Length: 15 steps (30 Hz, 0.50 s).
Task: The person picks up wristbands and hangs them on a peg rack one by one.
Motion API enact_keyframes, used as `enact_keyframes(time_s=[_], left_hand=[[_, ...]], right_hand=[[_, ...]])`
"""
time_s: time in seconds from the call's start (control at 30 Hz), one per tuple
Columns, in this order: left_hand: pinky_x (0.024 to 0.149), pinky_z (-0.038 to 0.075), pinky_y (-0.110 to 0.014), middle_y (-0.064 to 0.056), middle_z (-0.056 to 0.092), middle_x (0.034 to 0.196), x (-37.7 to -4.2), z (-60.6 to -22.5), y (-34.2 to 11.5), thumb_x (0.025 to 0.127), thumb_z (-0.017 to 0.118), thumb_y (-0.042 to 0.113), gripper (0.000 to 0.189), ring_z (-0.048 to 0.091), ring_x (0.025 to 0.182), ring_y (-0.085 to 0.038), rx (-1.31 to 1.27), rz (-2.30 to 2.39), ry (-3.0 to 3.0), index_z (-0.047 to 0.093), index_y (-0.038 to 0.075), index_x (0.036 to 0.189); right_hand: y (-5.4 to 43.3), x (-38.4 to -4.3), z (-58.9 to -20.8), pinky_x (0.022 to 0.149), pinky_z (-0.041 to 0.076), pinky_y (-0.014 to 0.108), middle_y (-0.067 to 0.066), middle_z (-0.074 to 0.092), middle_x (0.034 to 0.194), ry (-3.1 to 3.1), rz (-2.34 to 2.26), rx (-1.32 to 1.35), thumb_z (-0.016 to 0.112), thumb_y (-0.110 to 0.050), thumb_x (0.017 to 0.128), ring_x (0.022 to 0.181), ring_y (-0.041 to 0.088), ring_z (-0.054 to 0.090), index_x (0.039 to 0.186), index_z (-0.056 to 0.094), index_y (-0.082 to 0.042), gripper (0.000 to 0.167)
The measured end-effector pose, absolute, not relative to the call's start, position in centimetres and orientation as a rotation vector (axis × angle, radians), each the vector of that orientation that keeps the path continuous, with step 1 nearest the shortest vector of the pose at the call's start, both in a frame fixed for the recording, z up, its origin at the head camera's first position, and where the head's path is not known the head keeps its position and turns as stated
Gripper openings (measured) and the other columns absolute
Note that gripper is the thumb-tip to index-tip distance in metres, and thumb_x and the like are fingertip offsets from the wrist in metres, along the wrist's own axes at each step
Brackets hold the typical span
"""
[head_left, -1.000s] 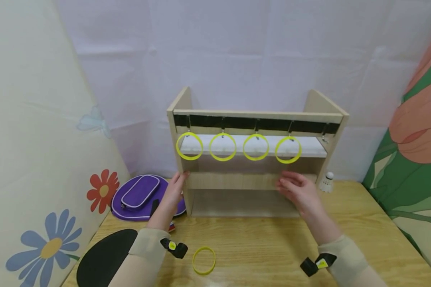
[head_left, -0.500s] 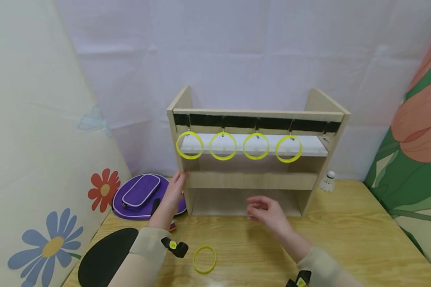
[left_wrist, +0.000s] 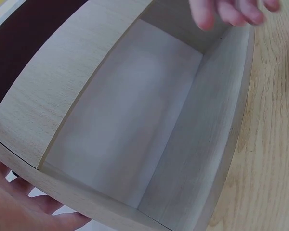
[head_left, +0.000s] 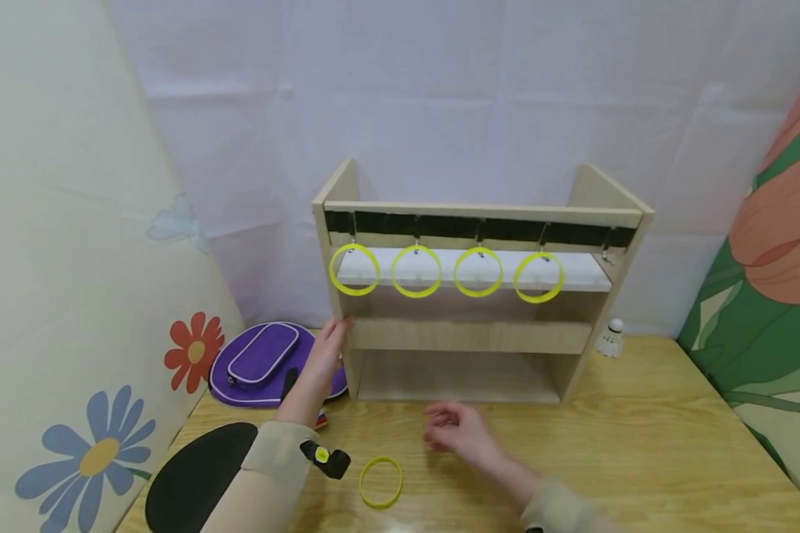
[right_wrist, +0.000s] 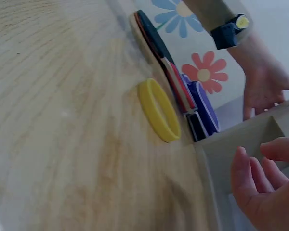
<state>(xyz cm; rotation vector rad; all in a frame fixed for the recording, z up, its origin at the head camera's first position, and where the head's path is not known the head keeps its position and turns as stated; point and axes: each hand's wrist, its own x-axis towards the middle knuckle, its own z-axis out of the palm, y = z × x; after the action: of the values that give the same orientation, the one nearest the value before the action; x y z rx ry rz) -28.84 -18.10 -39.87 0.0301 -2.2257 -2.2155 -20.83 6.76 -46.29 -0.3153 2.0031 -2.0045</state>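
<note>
A small wooden shelf (head_left: 467, 335) stands on the table. My left hand (head_left: 323, 359) grips its left side panel, with the thumb at the front edge and the other fingers behind, as the left wrist view shows. My right hand (head_left: 458, 433) is over the table in front of the shelf, fingers loosely bent and holding nothing. To its left a yellow ring (head_left: 362, 485) lies on the wood; the right wrist view shows this ring (right_wrist: 148, 103) as a flat band. Several similar rings (head_left: 355, 293) hang from hooks on the black strip (head_left: 447, 226); the rightmost hook (head_left: 608, 257) carries none.
A black-faced table tennis paddle (head_left: 200, 474) lies at the left, below my left forearm. Behind it rests a purple paddle case (head_left: 267, 363) with white piping. A shuttlecock (head_left: 611, 339) stands right of the shelf. Fabric walls enclose the table's back and sides.
My right hand has come down from the shelf's right front and moved left toward the ring on the table. My left hand keeps its grip on the side panel.
</note>
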Motion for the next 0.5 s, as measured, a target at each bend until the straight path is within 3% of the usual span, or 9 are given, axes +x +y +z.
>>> enact_keyframes(time_s=[0.5], left_hand=[[0.113,0.03,-0.058,-0.021,0.043,0.145,-28.9,-39.9,-18.1,0.103,0.038,0.034,0.051,0.04,0.131,-0.029,0.047,-2.22,-2.227,0.035,0.012,0.149]], right_hand=[[4.0,-20.2,-50.1,0.061,0.058,0.028,0.015,0.066,0.085,1.858,-1.988,-0.283,0.059,0.012,0.084,0.064,0.012,0.064,0.121,0.052,0.017,0.038]])
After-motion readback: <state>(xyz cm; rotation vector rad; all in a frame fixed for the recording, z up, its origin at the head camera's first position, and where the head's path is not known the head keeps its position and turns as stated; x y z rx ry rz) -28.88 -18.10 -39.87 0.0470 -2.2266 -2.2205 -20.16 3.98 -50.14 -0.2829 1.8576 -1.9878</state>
